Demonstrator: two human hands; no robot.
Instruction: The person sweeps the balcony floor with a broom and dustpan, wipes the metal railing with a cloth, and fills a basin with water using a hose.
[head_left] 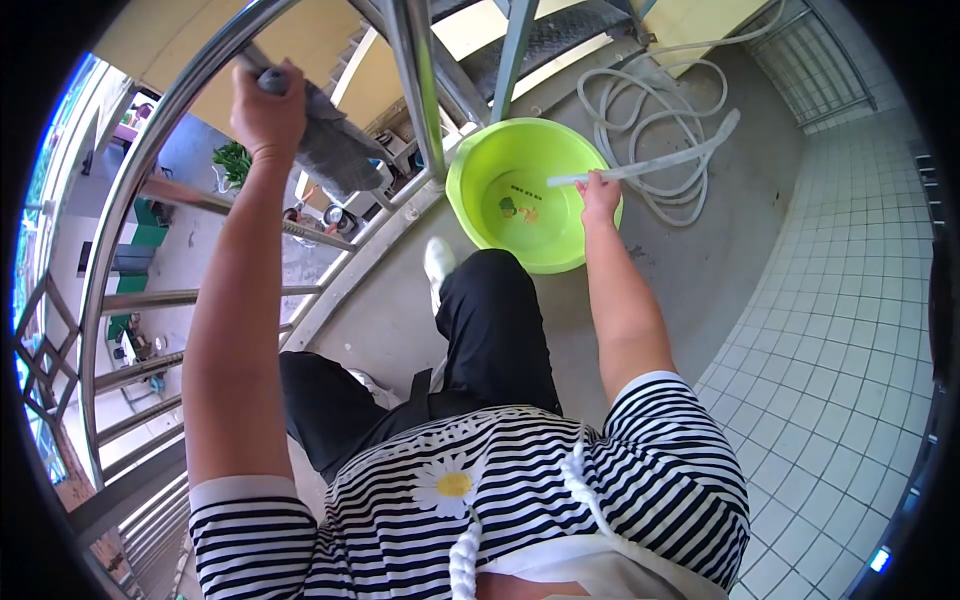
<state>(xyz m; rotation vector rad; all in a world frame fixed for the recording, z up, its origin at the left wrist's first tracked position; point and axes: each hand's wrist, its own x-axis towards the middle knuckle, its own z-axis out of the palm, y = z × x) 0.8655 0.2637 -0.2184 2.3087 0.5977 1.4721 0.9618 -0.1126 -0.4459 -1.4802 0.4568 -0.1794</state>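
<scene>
My left hand (270, 110) is raised by the railing, its fingers wrapped round a rod-like grey handle (272, 80). A grey cloth-like piece (340, 150) hangs just beyond that fist; whether it joins the handle I cannot tell. My right hand (600, 197) is closed on a whitish hose (655, 168) close to its end. That open end points left over the lime-green basin (472, 150), which sits on the floor before my feet. Inside, the basin shows printed figures on its bottom. I cannot see water coming from the hose.
Loose coils of the hose (690, 190) lie on the grey floor (740, 130) to the right of the basin. A metal railing (110, 240) runs along my left, with a lower level visible through it. White tiled wall (830, 330) rises on the right. Steps stand behind the basin.
</scene>
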